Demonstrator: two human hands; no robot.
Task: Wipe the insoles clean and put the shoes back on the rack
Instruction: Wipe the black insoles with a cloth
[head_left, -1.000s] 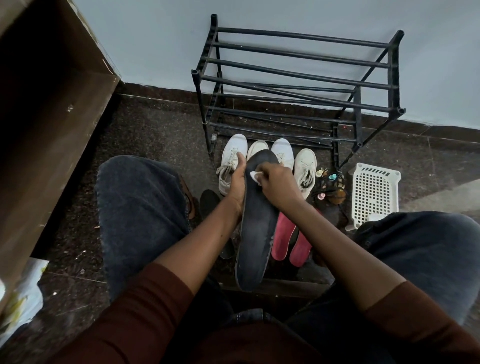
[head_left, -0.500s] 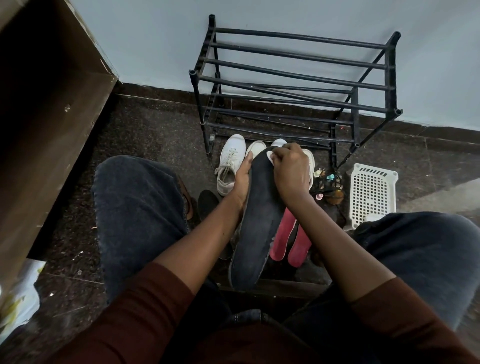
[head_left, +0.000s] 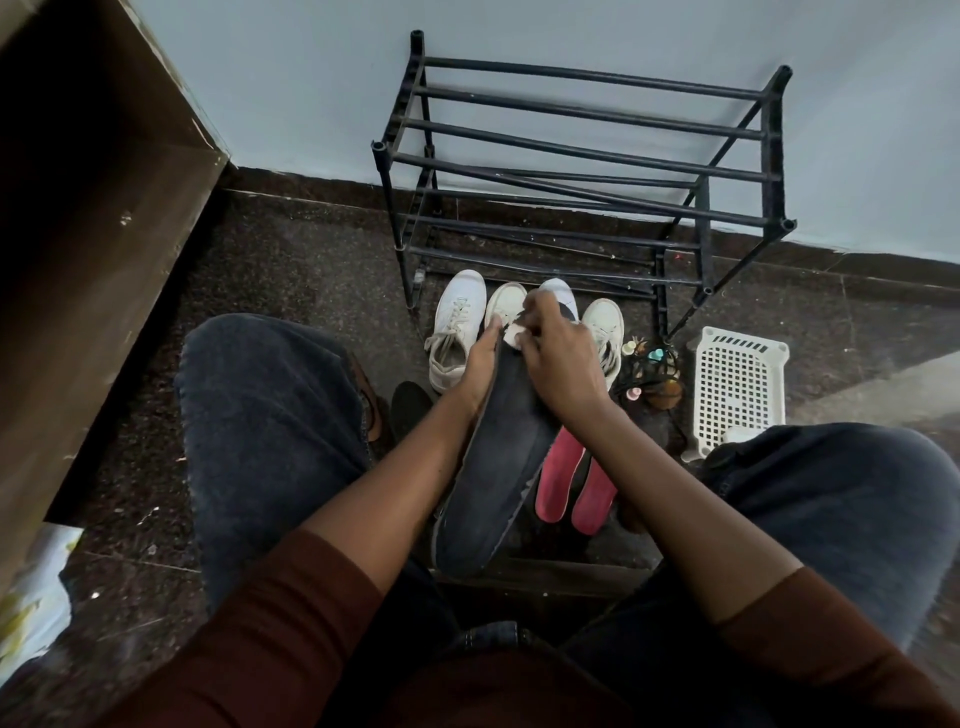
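My left hand (head_left: 480, 358) grips the dark insole (head_left: 498, 467) along its left edge near the toe. That props it on a slant with the heel end low between my knees, so the top face is turned up to me and won't bend away under pressure. My right hand (head_left: 558, 358) has its fingers curled round a small white wipe (head_left: 514, 336), pinching it and pressing it onto the toe end, which I judge is the patch being cleaned now. Looking down from the head view, two pink insoles (head_left: 558, 478) lie side by side on the floor just right of the dark one, within reach; whether they are wiped or waiting I cannot tell. The white shoes (head_left: 457, 332) stand in a row, toes toward the black rack (head_left: 587, 156). None sits on its bars yet, and they are parked at its foot so that putting them back is a short lift. A white basket (head_left: 737, 384) sits on the floor beside the rack.
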